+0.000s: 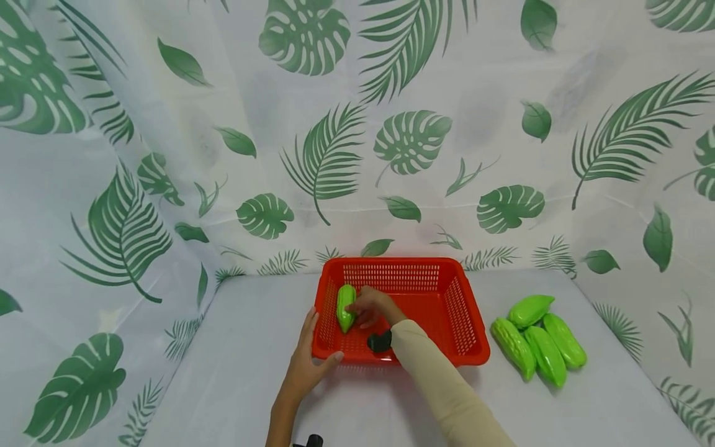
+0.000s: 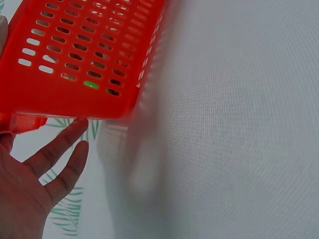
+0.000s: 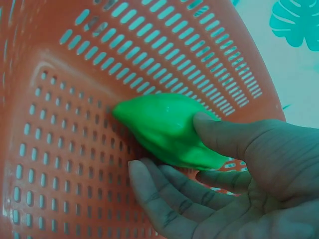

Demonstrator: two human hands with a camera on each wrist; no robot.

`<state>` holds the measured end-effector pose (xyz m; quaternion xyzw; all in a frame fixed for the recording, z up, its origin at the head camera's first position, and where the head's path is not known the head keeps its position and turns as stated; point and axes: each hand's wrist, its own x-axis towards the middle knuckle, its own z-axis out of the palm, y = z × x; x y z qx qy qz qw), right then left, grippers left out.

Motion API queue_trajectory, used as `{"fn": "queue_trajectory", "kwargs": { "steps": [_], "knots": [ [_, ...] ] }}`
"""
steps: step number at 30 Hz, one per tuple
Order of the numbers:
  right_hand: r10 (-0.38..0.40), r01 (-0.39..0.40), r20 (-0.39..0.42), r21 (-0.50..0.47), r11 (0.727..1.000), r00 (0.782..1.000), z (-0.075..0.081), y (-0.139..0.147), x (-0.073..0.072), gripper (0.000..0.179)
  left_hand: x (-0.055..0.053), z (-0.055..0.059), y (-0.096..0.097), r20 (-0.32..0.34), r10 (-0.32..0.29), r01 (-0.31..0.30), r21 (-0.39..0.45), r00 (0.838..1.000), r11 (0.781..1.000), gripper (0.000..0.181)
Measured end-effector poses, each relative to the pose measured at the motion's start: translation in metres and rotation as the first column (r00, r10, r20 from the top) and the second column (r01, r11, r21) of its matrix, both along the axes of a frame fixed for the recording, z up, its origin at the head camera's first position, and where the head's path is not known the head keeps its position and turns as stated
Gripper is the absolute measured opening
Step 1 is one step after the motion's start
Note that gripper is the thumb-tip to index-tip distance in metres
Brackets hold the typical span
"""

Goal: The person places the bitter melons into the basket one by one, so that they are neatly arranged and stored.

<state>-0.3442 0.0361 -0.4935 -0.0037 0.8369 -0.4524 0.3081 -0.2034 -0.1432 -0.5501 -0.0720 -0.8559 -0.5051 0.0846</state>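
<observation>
A red basket (image 1: 413, 359) with slotted walls sits on the white table. Inside, by its left wall, lies a glossy green vegetable (image 1: 346, 304), ridged and tapering to a point. My right hand (image 1: 373, 307) reaches in from the right and holds it; in the right wrist view the thumb (image 3: 219, 137) lies on top and the fingers (image 3: 172, 199) curl below. At the basket's near left corner is my left hand (image 1: 308, 363), fingers spread along the outside, thumb at the near rim. Straight fingers (image 2: 62, 147) touch the basket edge in the left wrist view.
Several similar green vegetables (image 1: 544, 354) lie grouped on the table to the right of the basket; one has a bumpy skin. Behind and at both sides hangs a white sheet (image 1: 346, 242) printed with green leaves. A black wrist camera (image 1: 380, 341) overlaps the basket's near side.
</observation>
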Motion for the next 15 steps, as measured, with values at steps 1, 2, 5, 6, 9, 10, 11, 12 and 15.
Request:
{"fn": "queue_trajectory", "kwargs": {
  "steps": [1, 2, 5, 6, 9, 10, 11, 12, 15],
  "knots": [
    [0.002, -0.002, -0.001, 0.005, 1.000, 1.000, -0.0001, -0.0007, 0.0001, 0.019, 0.0004, -0.0002, 0.0002, 0.000, -0.002, 0.002, 0.002, 1.000, 1.000, 0.093],
    [0.004, -0.004, -0.002, 0.006, 1.000, 1.000, -0.0007, -0.0015, 0.0002, 0.018, 0.0008, -0.0005, 0.0004, 0.001, -0.003, 0.003, 0.003, 1.000, 1.000, 0.093],
    [-0.001, 0.001, 0.006, 0.001, 1.000, 1.000, -0.0020, -0.0034, 0.0005, 0.019, 0.0015, -0.0006, 0.0009, 0.004, -0.004, 0.004, -0.001, 1.000, 1.000, 0.094],
    [-0.005, 0.005, 0.010, -0.005, 1.000, 1.000, -0.0021, -0.0040, 0.0006, 0.020, 0.0015, -0.0005, 0.0010, 0.007, -0.001, 0.002, -0.004, 1.000, 1.000, 0.094],
    [-0.011, 0.011, 0.018, -0.015, 1.000, 1.000, -0.0019, -0.0058, 0.0011, 0.023, 0.0014, -0.0004, 0.0005, 0.009, 0.008, -0.008, -0.007, 1.000, 1.000, 0.095],
    [-0.011, 0.011, 0.017, -0.014, 1.000, 1.000, -0.0015, -0.0063, 0.0013, 0.023, 0.0013, -0.0003, 0.0002, 0.009, 0.011, -0.010, -0.008, 1.000, 1.000, 0.095],
    [-0.014, 0.014, 0.017, -0.016, 1.000, 1.000, -0.0009, -0.0067, 0.0016, 0.024, 0.0011, -0.0002, 0.0000, 0.009, 0.013, -0.013, -0.007, 1.000, 1.000, 0.095],
    [-0.014, 0.014, 0.017, -0.013, 1.000, 1.000, -0.0003, -0.0071, 0.0019, 0.024, 0.0009, -0.0001, -0.0003, 0.011, 0.013, -0.013, -0.004, 1.000, 1.000, 0.094],
    [-0.002, 0.002, 0.008, 0.007, 1.000, 1.000, 0.0023, -0.0075, 0.0030, 0.024, 0.0009, 0.0004, -0.0010, 0.015, 0.010, -0.010, 0.001, 1.000, 1.000, 0.094]
  ]
}}
